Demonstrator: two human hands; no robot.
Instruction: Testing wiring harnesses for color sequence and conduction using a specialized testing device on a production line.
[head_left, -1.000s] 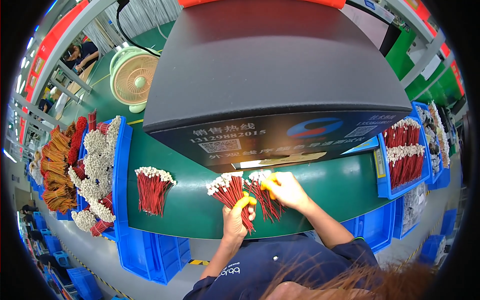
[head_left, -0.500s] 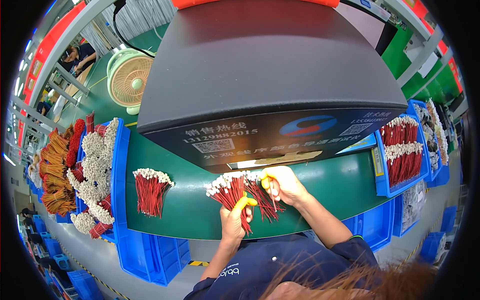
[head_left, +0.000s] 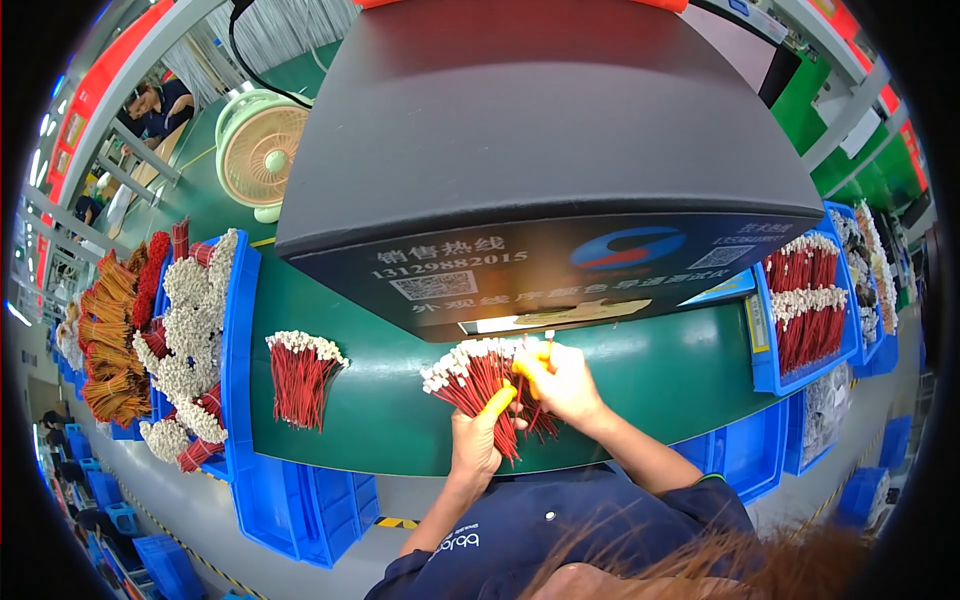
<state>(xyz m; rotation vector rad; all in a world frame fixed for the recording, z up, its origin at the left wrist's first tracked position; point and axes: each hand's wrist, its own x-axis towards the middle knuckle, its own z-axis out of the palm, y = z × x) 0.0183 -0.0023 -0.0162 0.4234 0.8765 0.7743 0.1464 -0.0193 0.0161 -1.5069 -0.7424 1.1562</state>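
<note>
My left hand [head_left: 476,440], with yellow covering on its thumb, is closed around a fanned bundle of red wires with white connectors [head_left: 465,388]. My right hand [head_left: 572,388] also has yellow-covered fingertips. It pinches at the bundle's right side, and a white connector [head_left: 549,336] pokes up just above its fingers; most of that wire is hidden. More red wires [head_left: 543,424] show between and below the hands, loose ends toward me. To the left, a separate bunch of red wires with white connectors [head_left: 303,378] lies on the green table [head_left: 390,445].
A large dark box-shaped machine [head_left: 550,140] overhangs the table in front of my hands. Blue bins of wire bundles stand left [head_left: 240,350] and right [head_left: 762,360]. A green fan [head_left: 262,150] sits at the back left. Another person [head_left: 160,108] works far left.
My right hand has moved slightly left, closer to my left hand, and a white connector now shows above its fingers. The left hand with its bundle has shifted a little right.
</note>
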